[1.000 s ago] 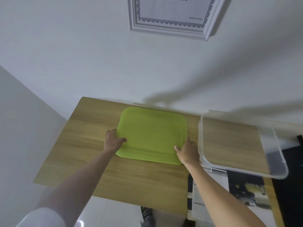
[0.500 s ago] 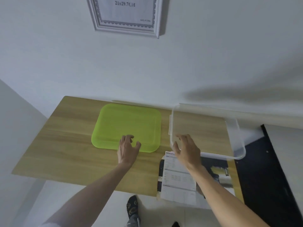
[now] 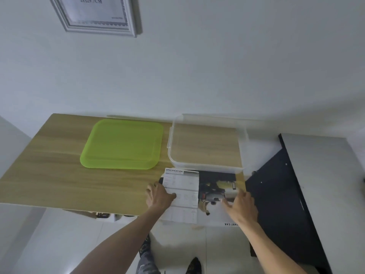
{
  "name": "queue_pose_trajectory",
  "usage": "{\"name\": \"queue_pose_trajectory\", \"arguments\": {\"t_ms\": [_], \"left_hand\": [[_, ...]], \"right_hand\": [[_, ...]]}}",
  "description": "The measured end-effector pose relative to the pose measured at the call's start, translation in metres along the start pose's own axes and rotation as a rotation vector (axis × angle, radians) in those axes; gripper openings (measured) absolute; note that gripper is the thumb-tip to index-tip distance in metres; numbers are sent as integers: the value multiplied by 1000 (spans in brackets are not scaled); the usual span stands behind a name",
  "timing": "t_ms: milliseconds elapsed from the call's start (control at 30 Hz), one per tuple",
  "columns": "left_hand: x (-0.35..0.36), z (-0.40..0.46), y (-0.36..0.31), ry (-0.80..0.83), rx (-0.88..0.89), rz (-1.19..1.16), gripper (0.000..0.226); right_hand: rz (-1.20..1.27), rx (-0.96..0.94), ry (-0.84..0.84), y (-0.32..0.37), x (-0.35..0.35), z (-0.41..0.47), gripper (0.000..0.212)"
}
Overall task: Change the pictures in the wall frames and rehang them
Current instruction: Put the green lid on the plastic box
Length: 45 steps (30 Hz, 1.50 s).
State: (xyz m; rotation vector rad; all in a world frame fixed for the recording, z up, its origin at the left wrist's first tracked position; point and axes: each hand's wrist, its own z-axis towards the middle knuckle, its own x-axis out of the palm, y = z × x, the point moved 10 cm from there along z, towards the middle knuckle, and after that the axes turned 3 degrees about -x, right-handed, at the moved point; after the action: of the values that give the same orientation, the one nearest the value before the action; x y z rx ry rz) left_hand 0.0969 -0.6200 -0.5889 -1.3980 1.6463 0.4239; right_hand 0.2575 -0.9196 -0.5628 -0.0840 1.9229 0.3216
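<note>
A white ornate picture frame [image 3: 94, 14] hangs on the wall at the top left, with a printed sheet inside. Printed picture sheets [image 3: 189, 186] lie at the front right of the wooden table [image 3: 49, 175] and overhang its near edge. One shows a "SPECIFICATION" page, another a dark photo [image 3: 217, 186]. My left hand [image 3: 159, 195] rests on the left edge of the sheets, thumb on the paper. My right hand [image 3: 242, 203] touches their right edge with fingers spread.
A lime green plastic lid [image 3: 122, 144] lies flat on the table's middle. A clear plastic box [image 3: 205, 143] stands right of it, just behind the sheets. A black cabinet [image 3: 286, 194] sits to the right. My feet show on the white floor below.
Both hands left the green lid and moved right and toward me onto the printed sheets. The view has shifted right.
</note>
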Motion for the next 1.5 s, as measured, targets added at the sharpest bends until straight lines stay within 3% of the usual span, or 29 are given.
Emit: {"name": "queue_pose_trajectory", "arguments": {"t_ms": [167, 300, 667, 933, 1167, 1500], "left_hand": [[3, -7, -1, -11, -92, -64, 70], [4, -3, 4, 17, -130, -199, 74], [1, -11, 13, 86, -51, -568, 38], [-2, -20, 23, 231, -19, -850, 52], [-20, -24, 36, 320, 37, -960, 53], [-68, -15, 50, 360, 158, -969, 56]], "right_hand": [[110, 86, 105, -6, 15, 0, 80], [314, 199, 179, -16, 21, 4, 97], [464, 179, 135, -22, 18, 5, 87], [697, 152, 136, -30, 16, -2, 51], [922, 167, 188, -25, 11, -22, 49], [1014, 108, 148, 10, -5, -50, 48]]}}
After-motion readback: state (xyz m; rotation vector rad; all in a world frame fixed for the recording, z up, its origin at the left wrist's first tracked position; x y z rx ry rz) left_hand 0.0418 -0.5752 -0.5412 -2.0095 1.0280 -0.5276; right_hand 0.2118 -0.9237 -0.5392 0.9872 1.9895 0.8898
